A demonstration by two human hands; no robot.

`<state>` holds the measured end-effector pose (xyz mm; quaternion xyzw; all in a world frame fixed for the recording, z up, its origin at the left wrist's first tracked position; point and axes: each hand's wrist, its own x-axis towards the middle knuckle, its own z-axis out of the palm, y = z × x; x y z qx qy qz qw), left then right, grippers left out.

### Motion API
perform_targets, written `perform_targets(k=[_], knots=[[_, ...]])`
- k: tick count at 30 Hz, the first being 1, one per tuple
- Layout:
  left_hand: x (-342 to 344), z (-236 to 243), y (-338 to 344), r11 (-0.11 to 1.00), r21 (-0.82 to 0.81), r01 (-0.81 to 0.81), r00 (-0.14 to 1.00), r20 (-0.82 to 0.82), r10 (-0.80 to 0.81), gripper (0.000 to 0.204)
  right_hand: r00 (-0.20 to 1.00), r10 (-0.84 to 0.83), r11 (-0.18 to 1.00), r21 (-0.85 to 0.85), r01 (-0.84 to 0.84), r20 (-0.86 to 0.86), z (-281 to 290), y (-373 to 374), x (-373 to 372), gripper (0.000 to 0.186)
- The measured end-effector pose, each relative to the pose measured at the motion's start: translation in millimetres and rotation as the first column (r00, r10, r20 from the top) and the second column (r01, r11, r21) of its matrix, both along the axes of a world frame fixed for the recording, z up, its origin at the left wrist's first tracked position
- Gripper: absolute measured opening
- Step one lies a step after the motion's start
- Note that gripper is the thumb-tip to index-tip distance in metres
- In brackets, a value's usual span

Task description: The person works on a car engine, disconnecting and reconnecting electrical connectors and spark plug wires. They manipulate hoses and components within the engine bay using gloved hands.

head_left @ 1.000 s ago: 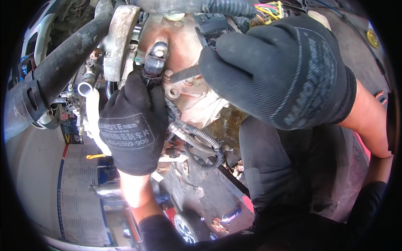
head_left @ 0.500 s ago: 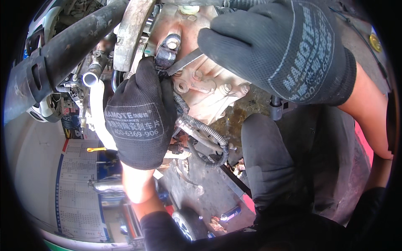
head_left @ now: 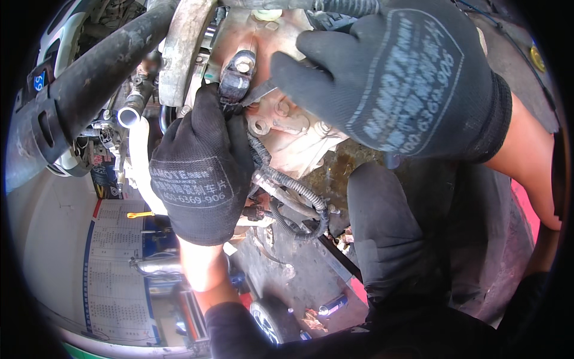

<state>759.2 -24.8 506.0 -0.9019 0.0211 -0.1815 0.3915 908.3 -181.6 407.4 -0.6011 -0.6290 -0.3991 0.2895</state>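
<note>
- The black fitting I am working at sits on the pale, brownish metal casing, above centre in my head view; a bolt head shows at its upper end.
- It looks dark and worn, with scuffed, shiny patches and a stepped lower end.
- My gloved left hand has forefinger and thumb closed narrowly around that lower end, hiding part of it.
- My gloved right hand is closed on a flat metal strip; its far end reaches the fitting's lower right, but I cannot tell whether they touch. This glove blocks much of the casing's right side.
- Just left of the fitting, a thick grey curved metal piece crowds the space.
- Below the fitting, ribbed wiring conduit loops down beside the left glove.
- Further left, a white hose runs down from near an open pipe end, and a big black tube slants across.
- Outward from there I see a yellow tool, a printed wall sheet, a wheel and a blue can.
</note>
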Motion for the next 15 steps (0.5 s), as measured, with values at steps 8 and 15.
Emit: perform_targets(k=[8,15], knots=[[-6,3,1,0.999,-0.037,0.006,1.000,0.003,-0.006,0.029,0.998,0.057,0.998,-0.004,-0.057,0.013,10,6,-4,0.039],[-6,3,8,0.970,-0.243,0.018,1.000,0.011,-0.016,0.015,0.996,0.081,0.995,-0.058,-0.080,0.022,17,5,-1,0.042]])
